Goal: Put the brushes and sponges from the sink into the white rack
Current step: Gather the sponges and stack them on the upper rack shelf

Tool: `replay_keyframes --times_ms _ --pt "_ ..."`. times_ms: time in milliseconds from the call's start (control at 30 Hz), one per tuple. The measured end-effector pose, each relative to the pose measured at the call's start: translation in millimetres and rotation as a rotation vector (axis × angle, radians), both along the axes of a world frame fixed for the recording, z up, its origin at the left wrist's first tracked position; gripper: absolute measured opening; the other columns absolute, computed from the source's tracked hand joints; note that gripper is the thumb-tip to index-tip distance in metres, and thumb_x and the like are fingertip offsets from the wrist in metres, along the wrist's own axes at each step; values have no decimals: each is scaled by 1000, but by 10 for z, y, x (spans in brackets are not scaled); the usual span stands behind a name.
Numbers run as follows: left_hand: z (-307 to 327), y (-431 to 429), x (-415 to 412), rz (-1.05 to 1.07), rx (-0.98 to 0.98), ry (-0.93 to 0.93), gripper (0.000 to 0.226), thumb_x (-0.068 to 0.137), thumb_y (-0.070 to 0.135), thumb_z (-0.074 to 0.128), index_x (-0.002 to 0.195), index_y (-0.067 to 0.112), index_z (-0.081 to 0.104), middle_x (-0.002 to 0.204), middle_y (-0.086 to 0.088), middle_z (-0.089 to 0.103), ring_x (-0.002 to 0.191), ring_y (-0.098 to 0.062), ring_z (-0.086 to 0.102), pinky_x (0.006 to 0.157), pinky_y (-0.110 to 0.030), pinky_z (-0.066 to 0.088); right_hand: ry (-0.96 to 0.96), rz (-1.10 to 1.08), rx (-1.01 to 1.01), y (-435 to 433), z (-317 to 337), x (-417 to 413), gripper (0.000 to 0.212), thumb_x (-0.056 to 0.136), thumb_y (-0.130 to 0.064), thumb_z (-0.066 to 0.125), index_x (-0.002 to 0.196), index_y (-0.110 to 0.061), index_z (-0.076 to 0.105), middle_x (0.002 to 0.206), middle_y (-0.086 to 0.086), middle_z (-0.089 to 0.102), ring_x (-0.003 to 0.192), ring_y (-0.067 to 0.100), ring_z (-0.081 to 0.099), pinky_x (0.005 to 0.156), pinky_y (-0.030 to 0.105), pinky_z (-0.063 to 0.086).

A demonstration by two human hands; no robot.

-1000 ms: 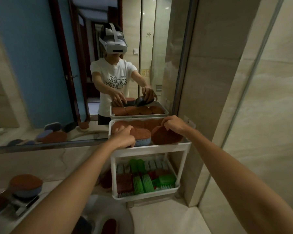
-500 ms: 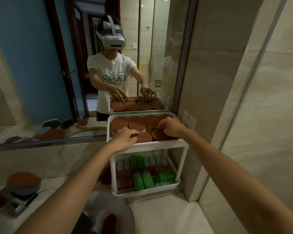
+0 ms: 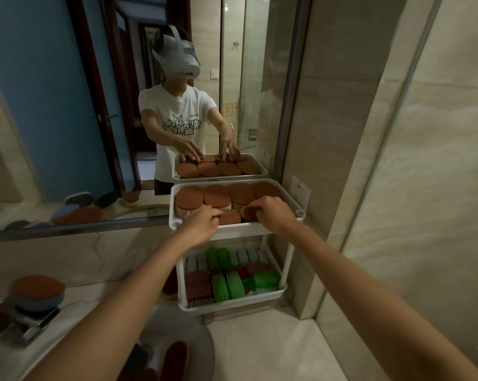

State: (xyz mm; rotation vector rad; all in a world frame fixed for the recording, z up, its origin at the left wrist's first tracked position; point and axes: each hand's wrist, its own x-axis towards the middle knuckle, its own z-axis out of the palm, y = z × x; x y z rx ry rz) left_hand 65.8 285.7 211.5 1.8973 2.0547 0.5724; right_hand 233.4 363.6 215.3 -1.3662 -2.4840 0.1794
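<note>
The white rack [image 3: 246,232] stands on the counter against the mirror. Its top tray holds several brown-topped sponges [image 3: 217,195] side by side. Its lower tray holds green, red and white brushes [image 3: 226,284]. My left hand [image 3: 202,225] rests its fingertips on a front-row sponge [image 3: 229,216]. Next to it, my right hand [image 3: 273,213] presses its fingers on another front sponge [image 3: 248,211]. In the mirror both hands show straight fingers lying on the sponges. More brown sponges [image 3: 174,358] lie in the sink [image 3: 202,334] at the bottom.
A blue sponge with a brown top [image 3: 37,291] sits on the faucet fixture at the far left. The mirror [image 3: 53,119] backs the counter, and a tiled wall [image 3: 342,160] stands close on the right of the rack. Pale countertop [image 3: 259,347] lies before the rack.
A second ago each hand carried a sponge over the top tray. Both sponges now lie flat in the front row, and my fingers rest on top of them.
</note>
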Motion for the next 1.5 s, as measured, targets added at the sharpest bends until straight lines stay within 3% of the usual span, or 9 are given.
replay_keyframes --times_ms 267,433,533,633,733,867,1067,1300,1500 --pt "-59 -163 87 -16 116 -45 39 97 9 35 134 9 49 144 -10 44 138 -24 32 116 -42 23 10 60 169 -203 -149 85 37 92 -16 45 128 -19 56 141 9 48 136 22 37 114 41 20" --pt "-109 -556 319 27 406 -198 32 94 4 41 121 5 59 127 -13 56 121 -25 49 101 -31 37 523 38 439 -826 -597 184 44 78 -15 40 114 -1 61 116 20 61 110 29 55 95 38 44" --pt "-436 -888 505 79 457 -311 29 91 0 42 110 3 64 116 -14 61 109 -26 55 93 -30 41 509 -140 437 -1269 -1180 285 41 72 -15 43 107 -1 60 112 19 62 108 26 46 100 41 40" --pt "-997 -1170 749 90 285 -369 27 90 -1 45 106 2 66 111 -15 66 107 -27 59 91 -28 42 268 -388 110 -1672 -1862 502 48 76 -19 50 121 -3 51 132 22 49 127 30 31 108 52 31" --pt "-1539 -1434 949 138 46 -429 26 90 0 46 108 1 66 112 -14 68 107 -27 61 87 -26 43 97 -669 -376 -2029 -2385 792 62 90 -31 50 143 -11 25 156 22 9 146 36 1 117 50 8" --pt "-2033 -1717 1084 145 -134 -517 22 89 -1 49 102 0 66 108 -17 69 102 -30 64 86 -30 47 2 -802 -555 -2260 -2747 1057 70 90 -33 54 146 -19 15 156 21 -5 143 43 -1 116 53 10" --pt "-2213 -1849 1005 196 -216 -537 22 89 1 49 104 2 66 108 -14 69 102 -27 63 87 -30 47 142 -719 -503 -2230 -2713 1045 37 89 -7 52 124 -15 42 152 23 10 127 45 33 104 48 36" --pt "-2212 -2067 537 394 -170 -503 24 93 9 47 110 5 64 111 -10 66 106 -22 60 84 -26 44 268 -235 -477 -2255 -2521 305 57 75 -10 68 124 -5 40 131 19 44 116 37 45 91 43 46" --pt "-2254 -2688 -113 765 -108 -382 30 91 6 49 119 3 59 122 -17 59 114 -31 55 96 -35 43 128 97 -515 -2490 -2372 -547 58 76 -15 69 125 -6 40 129 17 46 115 36 46 91 40 41"
